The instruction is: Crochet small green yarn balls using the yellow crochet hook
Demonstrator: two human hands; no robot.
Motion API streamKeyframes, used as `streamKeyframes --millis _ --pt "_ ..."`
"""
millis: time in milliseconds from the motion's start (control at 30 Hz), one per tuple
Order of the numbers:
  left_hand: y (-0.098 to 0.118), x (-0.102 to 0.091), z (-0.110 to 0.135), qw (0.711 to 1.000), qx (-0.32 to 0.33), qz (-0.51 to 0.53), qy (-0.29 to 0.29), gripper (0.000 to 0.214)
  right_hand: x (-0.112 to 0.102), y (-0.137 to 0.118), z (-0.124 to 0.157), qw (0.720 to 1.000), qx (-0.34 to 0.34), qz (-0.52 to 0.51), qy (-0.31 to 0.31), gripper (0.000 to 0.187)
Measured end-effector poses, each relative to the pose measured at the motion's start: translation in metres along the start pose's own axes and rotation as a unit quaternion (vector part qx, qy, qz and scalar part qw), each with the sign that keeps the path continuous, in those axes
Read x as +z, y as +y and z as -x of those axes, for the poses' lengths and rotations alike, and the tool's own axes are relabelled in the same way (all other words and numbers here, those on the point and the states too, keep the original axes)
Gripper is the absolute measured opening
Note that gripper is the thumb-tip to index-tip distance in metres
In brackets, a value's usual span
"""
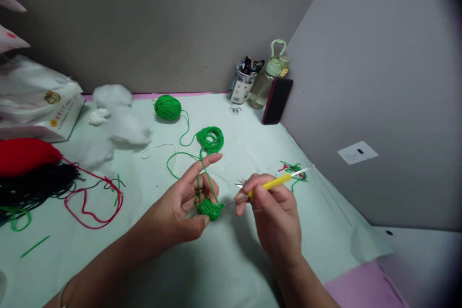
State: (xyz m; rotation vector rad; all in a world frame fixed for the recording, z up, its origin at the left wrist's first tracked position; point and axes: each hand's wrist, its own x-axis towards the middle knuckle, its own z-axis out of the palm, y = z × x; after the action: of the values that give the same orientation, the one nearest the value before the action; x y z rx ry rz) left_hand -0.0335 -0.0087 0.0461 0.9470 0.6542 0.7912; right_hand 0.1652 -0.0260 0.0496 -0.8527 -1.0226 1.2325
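Between the thumb and fingers of my left hand (184, 207) is a small rounded green crochet piece (210, 210). Green yarn runs from it up over my raised left index finger. My right hand (274, 216) grips a crochet hook (276, 182) with a yellow handle, and the hook's metal tip meets the right edge of the piece. Behind my hands lies a loose coil of green yarn (211, 140), joined by a strand to a green yarn ball (168, 108). Partly hidden behind my right fingers are pointed metal tips, probably scissors (239, 183).
White stuffing (126, 125), red yarn (29, 156) and black yarn (39, 187) lie on the left, near a white bag (36, 96). At the back stand a pen cup (241, 85), a water bottle (265, 84) and a phone (277, 101). Yarn scraps (296, 171) lie at right.
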Motion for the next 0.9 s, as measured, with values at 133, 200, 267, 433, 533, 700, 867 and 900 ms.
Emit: streamKeyframes --millis 133,200,267,433,533,700,867,900 --pt "0.007 0.001 0.006 0.998 -0.009 -0.054 -0.013 0.089 -0.002 -0.003 -0.003 0.997 0.064 -0.017 -0.027 0.017" --pt "0.006 0.001 0.005 0.999 -0.008 -0.037 -0.014 0.089 0.000 -0.001 -0.003 0.995 0.086 -0.034 -0.049 0.017" --pt "0.002 0.002 0.002 1.000 -0.003 -0.002 -0.002 0.087 0.003 0.003 -0.002 0.995 0.067 -0.041 -0.061 0.015" --pt "-0.011 0.008 -0.006 0.997 0.025 0.075 0.017 0.078 0.008 0.013 0.003 0.998 -0.051 0.027 -0.034 0.012" --pt "-0.013 0.009 -0.007 0.997 0.015 0.076 0.021 0.077 0.007 0.013 0.003 0.996 -0.066 0.058 -0.024 0.014" --pt "-0.009 0.006 -0.005 0.999 -0.004 0.021 0.030 0.076 0.006 0.011 0.003 0.994 -0.067 0.082 -0.026 0.016" --pt "-0.005 0.008 -0.009 1.000 -0.014 0.014 0.008 0.065 0.005 0.012 0.003 0.993 -0.078 0.086 -0.038 0.015" --pt "-0.004 0.008 -0.009 1.000 -0.018 0.024 0.011 0.073 0.005 0.012 0.002 0.992 -0.076 0.087 -0.042 0.014"
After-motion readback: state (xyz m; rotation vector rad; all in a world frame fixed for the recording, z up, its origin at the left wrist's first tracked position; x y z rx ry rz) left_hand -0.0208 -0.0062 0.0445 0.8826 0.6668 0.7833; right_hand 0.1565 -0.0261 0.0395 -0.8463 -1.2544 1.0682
